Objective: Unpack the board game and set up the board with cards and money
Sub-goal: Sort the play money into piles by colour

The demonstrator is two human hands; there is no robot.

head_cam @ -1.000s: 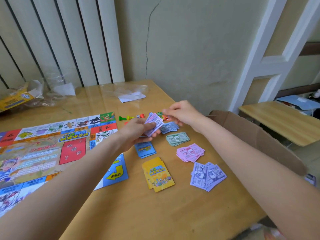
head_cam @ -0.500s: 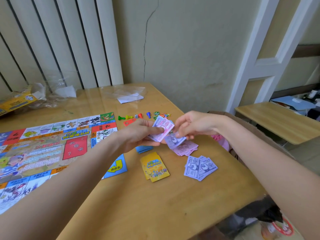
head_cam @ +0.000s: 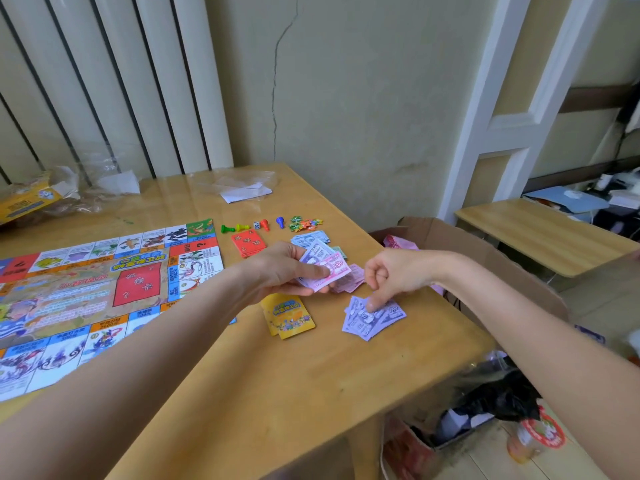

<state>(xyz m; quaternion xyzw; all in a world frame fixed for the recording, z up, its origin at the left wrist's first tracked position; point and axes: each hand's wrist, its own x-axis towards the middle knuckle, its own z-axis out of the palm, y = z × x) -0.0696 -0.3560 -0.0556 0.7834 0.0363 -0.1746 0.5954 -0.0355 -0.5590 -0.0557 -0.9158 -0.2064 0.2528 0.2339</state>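
The game board [head_cam: 104,289] lies unfolded on the left of the wooden table [head_cam: 277,393]. My left hand [head_cam: 284,268] grips a fanned stack of paper money [head_cam: 325,268], a pink 1000 note on top. My right hand [head_cam: 391,275] reaches down with curled fingers and pinches the top note of the purple money pile [head_cam: 375,318]. A pink money pile [head_cam: 351,280] lies between my hands. Blue notes [head_cam: 310,239] and green notes [head_cam: 341,252] lie behind my left hand. Yellow cards [head_cam: 289,317] and red cards [head_cam: 248,242] sit beside the board.
Coloured pawns [head_cam: 265,224], a die [head_cam: 256,225] and small tokens [head_cam: 304,223] line the far side. Plastic wrap [head_cam: 242,185] and the yellow game box [head_cam: 24,202] lie at the back. An open cardboard box [head_cam: 485,258] stands right of the table.
My right hand took a purple note from the stack in my left hand and carried it down and right onto the purple pile. The left hand has barely moved.
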